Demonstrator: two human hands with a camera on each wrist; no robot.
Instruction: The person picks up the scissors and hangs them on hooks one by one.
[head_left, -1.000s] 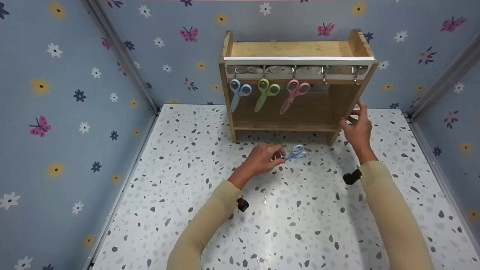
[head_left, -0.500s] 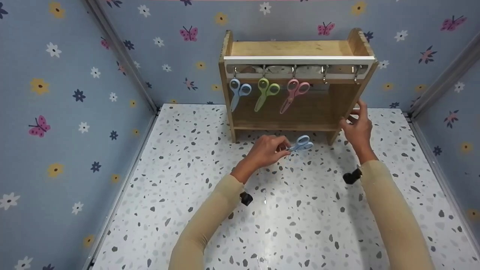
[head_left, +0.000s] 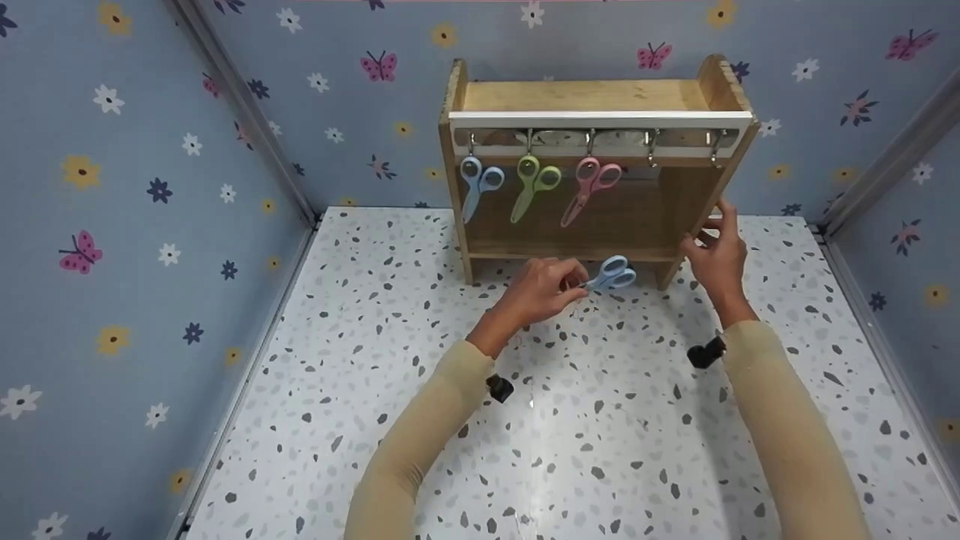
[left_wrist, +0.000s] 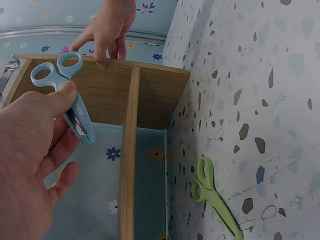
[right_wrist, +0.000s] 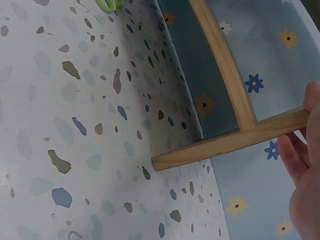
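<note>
My left hand [head_left: 538, 291] pinches a pair of light blue scissors [head_left: 614, 273] by the blades, handles pointing away, just in front of the wooden rack [head_left: 574, 255]. In the left wrist view, the thumb lies over the blue scissors [left_wrist: 80, 112] near their pivot. At the rack's right side panel, my right hand [head_left: 718, 259] grips the edge, fingers behind it and thumb in front. From the rail hang blue scissors [head_left: 475, 187], green scissors [head_left: 532, 187] and pink scissors [head_left: 587, 191]. Another green pair of scissors [left_wrist: 215, 197] lies on the table, hidden in the head view.
Two more hooks [head_left: 651, 148] are at the right end of the metal rail. The rack stands on a speckled white table [head_left: 600, 420], close to the flowered back wall [head_left: 300, 112]. Metal-framed side panels [head_left: 135, 300] border the table.
My left hand has moved forward and to the right, carrying the blue scissors closer to the rack. The right hand stays on the side panel.
</note>
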